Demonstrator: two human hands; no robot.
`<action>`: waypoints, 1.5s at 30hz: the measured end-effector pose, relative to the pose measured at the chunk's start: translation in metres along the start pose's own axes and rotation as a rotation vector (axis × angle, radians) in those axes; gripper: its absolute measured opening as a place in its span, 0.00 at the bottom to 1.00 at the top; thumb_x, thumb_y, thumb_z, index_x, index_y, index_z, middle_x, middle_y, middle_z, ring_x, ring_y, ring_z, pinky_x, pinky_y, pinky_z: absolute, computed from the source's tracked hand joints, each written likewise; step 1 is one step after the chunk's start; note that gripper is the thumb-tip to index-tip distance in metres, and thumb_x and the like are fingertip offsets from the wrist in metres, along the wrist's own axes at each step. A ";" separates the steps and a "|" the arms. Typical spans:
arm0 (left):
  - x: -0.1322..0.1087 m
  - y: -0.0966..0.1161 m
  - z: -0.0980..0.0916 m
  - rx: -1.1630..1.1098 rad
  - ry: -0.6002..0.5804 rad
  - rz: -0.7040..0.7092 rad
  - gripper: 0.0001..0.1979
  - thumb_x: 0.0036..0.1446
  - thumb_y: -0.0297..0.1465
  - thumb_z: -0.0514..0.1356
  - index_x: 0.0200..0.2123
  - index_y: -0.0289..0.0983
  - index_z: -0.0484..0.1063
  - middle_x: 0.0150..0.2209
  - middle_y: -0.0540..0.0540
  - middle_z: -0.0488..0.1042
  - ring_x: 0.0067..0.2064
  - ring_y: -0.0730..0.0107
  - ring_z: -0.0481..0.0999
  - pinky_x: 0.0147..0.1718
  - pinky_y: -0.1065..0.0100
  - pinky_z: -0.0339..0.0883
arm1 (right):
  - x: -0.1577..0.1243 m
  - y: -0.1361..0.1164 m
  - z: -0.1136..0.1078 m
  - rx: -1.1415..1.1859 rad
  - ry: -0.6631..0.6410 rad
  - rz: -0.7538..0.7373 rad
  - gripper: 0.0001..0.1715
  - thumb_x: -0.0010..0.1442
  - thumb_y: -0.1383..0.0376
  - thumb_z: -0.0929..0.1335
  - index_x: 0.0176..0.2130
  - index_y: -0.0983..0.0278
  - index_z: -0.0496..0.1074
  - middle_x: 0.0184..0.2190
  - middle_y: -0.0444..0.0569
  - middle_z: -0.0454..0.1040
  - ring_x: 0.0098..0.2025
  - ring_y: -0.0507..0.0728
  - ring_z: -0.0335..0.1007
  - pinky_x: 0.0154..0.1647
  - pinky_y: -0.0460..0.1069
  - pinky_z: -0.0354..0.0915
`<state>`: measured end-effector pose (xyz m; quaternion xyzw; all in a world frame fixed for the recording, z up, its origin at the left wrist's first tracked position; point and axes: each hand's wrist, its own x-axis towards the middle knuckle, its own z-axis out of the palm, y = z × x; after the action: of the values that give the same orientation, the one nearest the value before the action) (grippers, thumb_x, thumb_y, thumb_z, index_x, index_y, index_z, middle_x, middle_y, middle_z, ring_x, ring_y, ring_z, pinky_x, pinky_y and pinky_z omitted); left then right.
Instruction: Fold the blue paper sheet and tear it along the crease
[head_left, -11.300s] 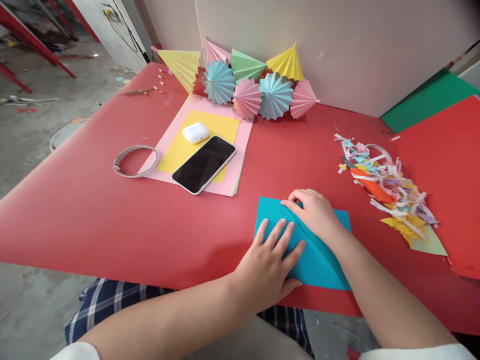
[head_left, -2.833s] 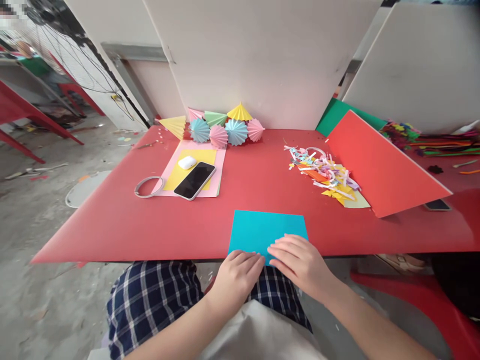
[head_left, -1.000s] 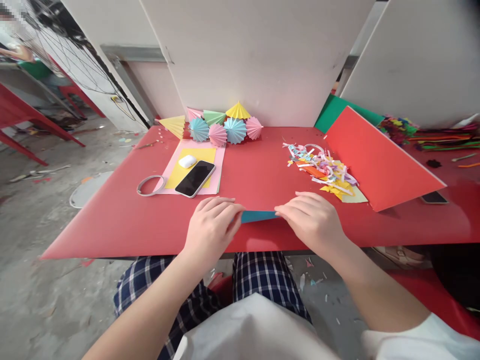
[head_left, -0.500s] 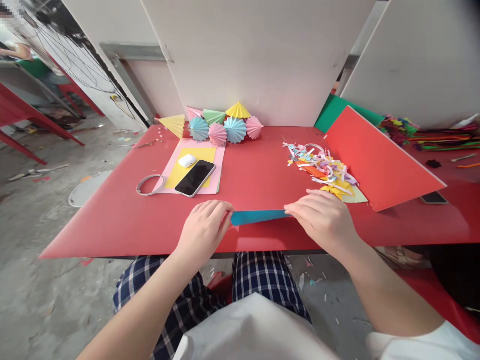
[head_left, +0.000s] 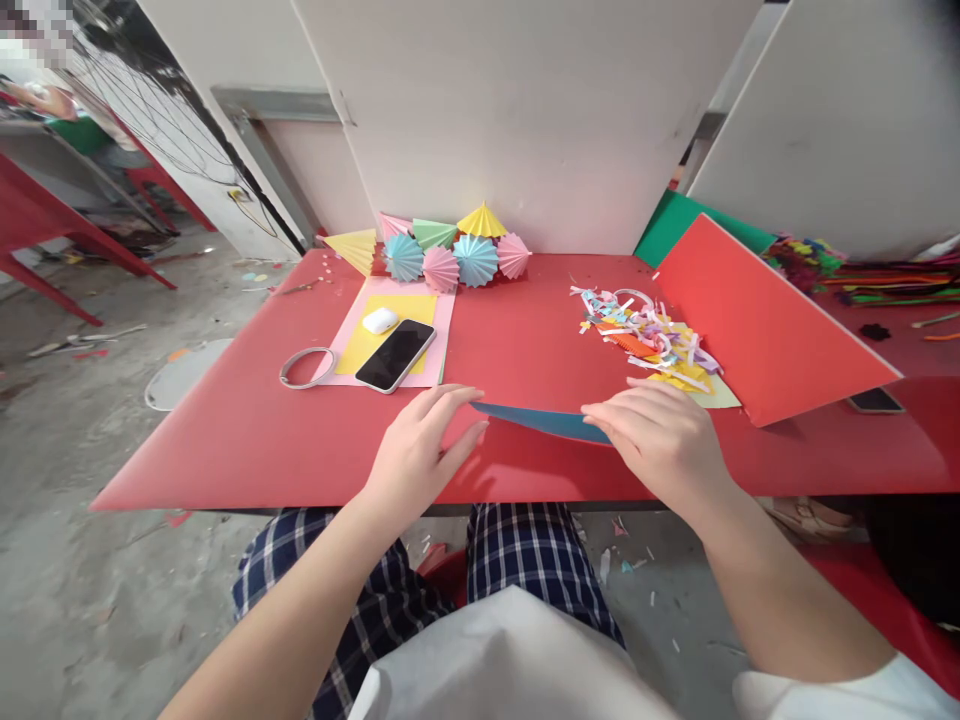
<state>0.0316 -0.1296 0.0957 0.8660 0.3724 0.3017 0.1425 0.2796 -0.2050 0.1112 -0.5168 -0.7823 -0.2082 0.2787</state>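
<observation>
A narrow blue strip of paper (head_left: pixel 544 420) stretches between my hands above the front part of the red table (head_left: pixel 517 340). My right hand (head_left: pixel 664 435) pinches its right end between thumb and fingers. At the other end, my left hand (head_left: pixel 427 440) has thumb and fingers apart. The strip's left tip lies by my left index fingertip; whether they touch I cannot tell. The strip slopes slightly down to the right, with its broad face tilted away.
Pleated paper fans (head_left: pixel 457 255) stand along the back panel. On coloured sheets at left lie a phone (head_left: pixel 396 355) and a white case (head_left: pixel 380 320), beside a tape ring (head_left: pixel 306 368). Paper scraps (head_left: pixel 652 335) lie at right, before a leaning red board (head_left: pixel 780 325).
My left thumb and fingers have parted and come off their grip on the blue paper. The strip's left end has risen. My right hand has shifted slightly right, still pinching.
</observation>
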 end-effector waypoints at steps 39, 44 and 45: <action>0.019 0.016 0.006 0.026 0.039 0.345 0.09 0.60 0.30 0.53 0.33 0.37 0.73 0.26 0.48 0.75 0.29 0.70 0.73 0.34 0.66 0.65 | 0.013 -0.014 0.014 0.092 0.014 0.042 0.06 0.53 0.71 0.64 0.29 0.61 0.68 0.24 0.41 0.74 0.28 0.50 0.70 0.46 0.50 0.63; 0.015 0.006 -0.011 0.020 0.053 0.315 0.09 0.59 0.29 0.53 0.33 0.37 0.73 0.28 0.48 0.77 0.32 0.69 0.75 0.36 0.66 0.66 | -0.004 0.010 0.004 0.114 0.040 0.117 0.07 0.52 0.72 0.64 0.30 0.60 0.67 0.25 0.42 0.74 0.28 0.52 0.69 0.43 0.51 0.65; 0.014 0.004 -0.014 0.021 0.058 0.313 0.08 0.59 0.29 0.53 0.33 0.37 0.73 0.29 0.48 0.77 0.32 0.69 0.75 0.36 0.66 0.66 | -0.006 0.014 0.002 0.120 0.027 0.139 0.07 0.52 0.72 0.64 0.30 0.60 0.67 0.25 0.42 0.73 0.28 0.52 0.69 0.41 0.50 0.65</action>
<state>0.0329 -0.1216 0.1139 0.9059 0.2399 0.3410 0.0737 0.2937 -0.2026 0.1059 -0.5492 -0.7518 -0.1481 0.3336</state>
